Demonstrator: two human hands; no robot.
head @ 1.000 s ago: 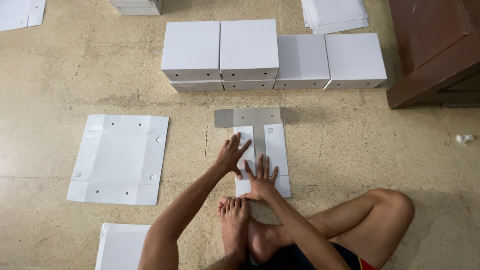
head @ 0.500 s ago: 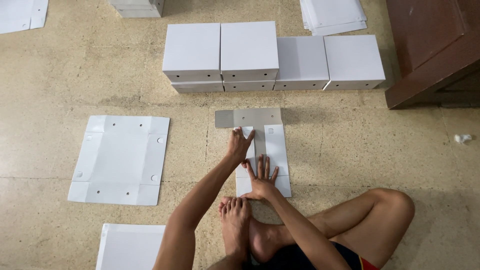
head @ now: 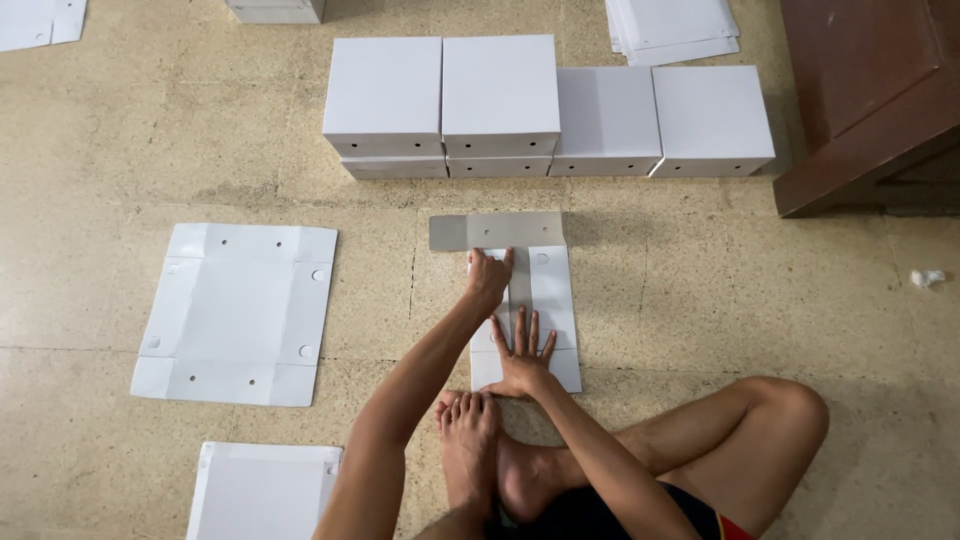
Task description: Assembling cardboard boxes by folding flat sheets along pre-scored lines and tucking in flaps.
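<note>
Folded card blank point(head: 548, 290) under both hands, flat.

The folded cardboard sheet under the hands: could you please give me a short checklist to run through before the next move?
1. Left hand pressing the far part of the folded cardboard sheet: ok.
2. Right hand flat on the near part, fingers spread: ok.
3. Side flaps folded in, leaving a narrow grey strip between them: ok.
4. Grey top flap lying flat, free of both hands: ok.
5. Creases sharp along their whole length: cannot tell.
6. Finished white boxes and flat white sheet lying apart from the work: ok.
</note>
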